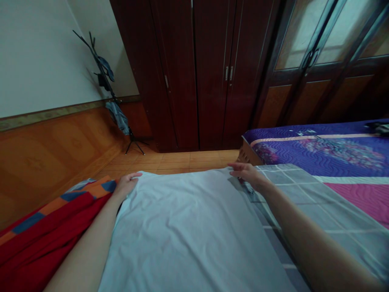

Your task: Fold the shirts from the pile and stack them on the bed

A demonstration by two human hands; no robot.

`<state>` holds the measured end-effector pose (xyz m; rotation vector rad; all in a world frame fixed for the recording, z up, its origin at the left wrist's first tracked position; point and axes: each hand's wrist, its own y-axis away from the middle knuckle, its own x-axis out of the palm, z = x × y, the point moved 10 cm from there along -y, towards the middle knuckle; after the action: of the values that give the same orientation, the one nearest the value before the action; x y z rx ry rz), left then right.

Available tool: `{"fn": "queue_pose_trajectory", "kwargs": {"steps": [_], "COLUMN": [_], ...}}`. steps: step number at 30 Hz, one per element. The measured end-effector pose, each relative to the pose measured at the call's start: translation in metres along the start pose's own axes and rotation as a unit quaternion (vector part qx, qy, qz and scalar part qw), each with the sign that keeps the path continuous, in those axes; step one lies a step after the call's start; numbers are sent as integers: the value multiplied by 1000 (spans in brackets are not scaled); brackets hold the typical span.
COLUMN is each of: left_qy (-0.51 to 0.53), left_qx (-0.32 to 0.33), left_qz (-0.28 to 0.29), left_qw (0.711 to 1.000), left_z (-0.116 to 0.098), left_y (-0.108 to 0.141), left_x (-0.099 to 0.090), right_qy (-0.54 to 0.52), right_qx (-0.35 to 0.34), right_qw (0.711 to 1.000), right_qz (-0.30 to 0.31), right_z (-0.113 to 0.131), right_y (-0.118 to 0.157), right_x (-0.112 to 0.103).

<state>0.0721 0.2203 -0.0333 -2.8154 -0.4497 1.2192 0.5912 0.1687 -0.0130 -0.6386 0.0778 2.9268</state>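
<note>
A light white cloth (188, 227) spreads toward me with soft wrinkles across it; its exact kind I cannot make out. At the far left corner, my left hand (127, 185) pinches the edge between thumb and fingers. My right hand (244, 173) grips the far right corner in the same way. Between the two hands the far edge is drawn nearly straight. Under and to the right of the cloth lies a grey checked fabric (291, 194). Red fabric (51, 227) with an orange and blue patterned border lies left of my left forearm.
A bed with a purple floral cover (334, 150) stands on the right. Dark red wardrobes (209, 81) line the far wall beside glazed wooden doors (304, 61). A black coat stand (105, 77) holds a few garments at the left. Tiled floor (173, 161) shows beyond the cloth.
</note>
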Motion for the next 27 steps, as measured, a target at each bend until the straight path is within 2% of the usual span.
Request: {"fn": "queue_pose_trajectory", "kwargs": {"steps": [3, 9, 12, 14, 15, 18, 20, 23, 25, 27], "left_qy": [-15, -93, -164, -221, -238, -235, -237, -245, -237, -227], "left_qx": [25, 51, 100, 176, 221, 315, 327, 309, 305, 309], "left_qz": [19, 5, -38, -57, -48, 56, 128, 159, 143, 140], "left_qw": [999, 994, 981, 958, 945, 918, 906, 905, 911, 913], "left_z": [-7, -19, -48, -82, -100, -132, -135, -130, -131, -135], "left_y": [1, 8, 25, 44, 54, 84, 98, 104, 104, 107], "left_x": [2, 1, -2, 4, 13, 53, 78, 92, 88, 86], "right_qy": [53, 188, 245, 265, 277, 343, 399, 463, 485, 486], "right_qx": [-6, -59, -106, -154, -189, -289, -305, -251, -222, -236], "right_qw": [999, 977, 960, 950, 941, 888, 853, 845, 845, 841], "right_qz": [12, -76, -91, -66, -35, 99, 143, 86, 34, 23], "right_z": [3, 11, 30, 48, 57, 68, 57, 34, 26, 28], "right_y": [0, -3, 9, 22, 30, 55, 60, 44, 35, 36], "right_x": [5, -9, -4, 17, 34, 89, 104, 82, 63, 61]}}
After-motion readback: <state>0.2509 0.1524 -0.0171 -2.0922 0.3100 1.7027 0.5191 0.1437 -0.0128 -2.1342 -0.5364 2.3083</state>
